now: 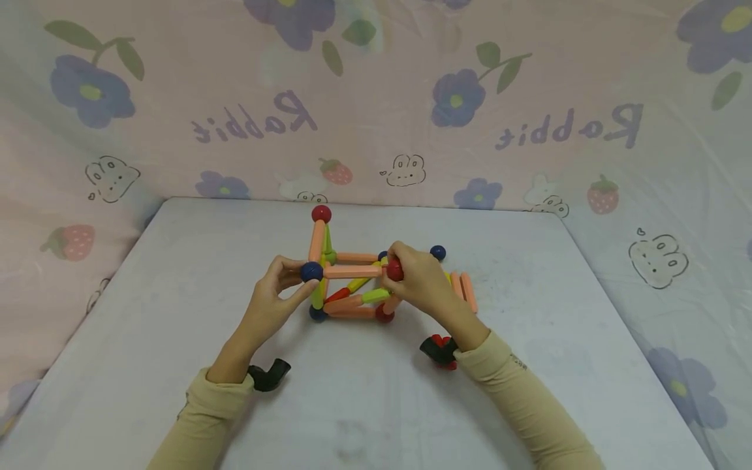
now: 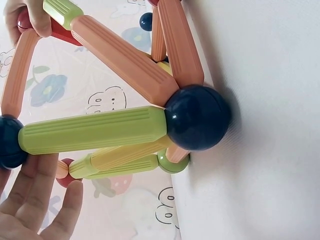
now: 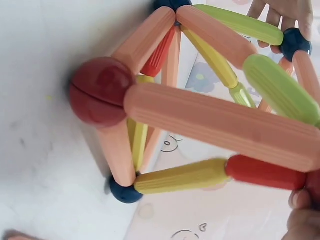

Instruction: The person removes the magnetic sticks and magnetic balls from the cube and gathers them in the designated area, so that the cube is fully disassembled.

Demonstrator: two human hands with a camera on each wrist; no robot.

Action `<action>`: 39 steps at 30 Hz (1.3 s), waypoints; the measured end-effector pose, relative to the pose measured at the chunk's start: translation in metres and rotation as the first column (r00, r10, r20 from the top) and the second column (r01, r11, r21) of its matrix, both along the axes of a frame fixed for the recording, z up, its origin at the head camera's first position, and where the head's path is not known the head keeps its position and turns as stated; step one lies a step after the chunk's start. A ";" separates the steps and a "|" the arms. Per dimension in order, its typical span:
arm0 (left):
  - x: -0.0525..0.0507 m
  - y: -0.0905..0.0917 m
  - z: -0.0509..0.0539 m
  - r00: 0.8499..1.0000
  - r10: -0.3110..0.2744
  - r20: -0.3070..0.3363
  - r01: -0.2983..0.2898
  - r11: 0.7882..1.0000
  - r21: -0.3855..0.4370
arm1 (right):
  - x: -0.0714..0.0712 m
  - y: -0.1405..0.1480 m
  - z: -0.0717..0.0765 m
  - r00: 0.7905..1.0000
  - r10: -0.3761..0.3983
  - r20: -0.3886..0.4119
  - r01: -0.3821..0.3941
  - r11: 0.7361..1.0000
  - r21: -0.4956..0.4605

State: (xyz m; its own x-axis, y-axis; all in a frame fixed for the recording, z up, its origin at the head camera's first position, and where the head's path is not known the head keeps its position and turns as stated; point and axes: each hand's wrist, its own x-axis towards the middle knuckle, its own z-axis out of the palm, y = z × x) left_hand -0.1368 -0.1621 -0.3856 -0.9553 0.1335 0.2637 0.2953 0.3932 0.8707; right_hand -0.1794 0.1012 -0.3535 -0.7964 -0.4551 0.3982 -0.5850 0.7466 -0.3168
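- Beige sleeves (image 1: 511, 375) lie nearest
- Left grip (image 1: 273, 294) pinches a blue ball (image 1: 312, 271); right grip (image 1: 422, 275) closes round a red ball (image 1: 395, 269)
- Peach rod (image 1: 354, 272) spans left-right between them, both about equally near
- Below, the rod frame (image 1: 346, 303) rests on the desk (image 1: 364, 405)

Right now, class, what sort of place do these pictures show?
Probably a tabletop play area, perhaps indoors: a white table, a flower-printed sheet hanging behind it, and a ball-and-rod toy frame.
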 end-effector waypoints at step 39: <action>-0.001 0.000 -0.002 1.000 -0.002 -0.004 0.002 1.000 -0.005 | -0.024 0.080 -0.008 0.722 0.020 0.691 0.322 0.875 -0.362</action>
State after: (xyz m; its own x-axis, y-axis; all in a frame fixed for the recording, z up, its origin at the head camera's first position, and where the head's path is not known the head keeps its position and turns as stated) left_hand -0.1382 -0.1621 -0.3874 -0.9540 0.1370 0.2667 0.2996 0.3972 0.8675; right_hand -0.2037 0.1808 -0.3616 -0.9655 -0.2213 -0.1369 0.0119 0.4880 -0.8728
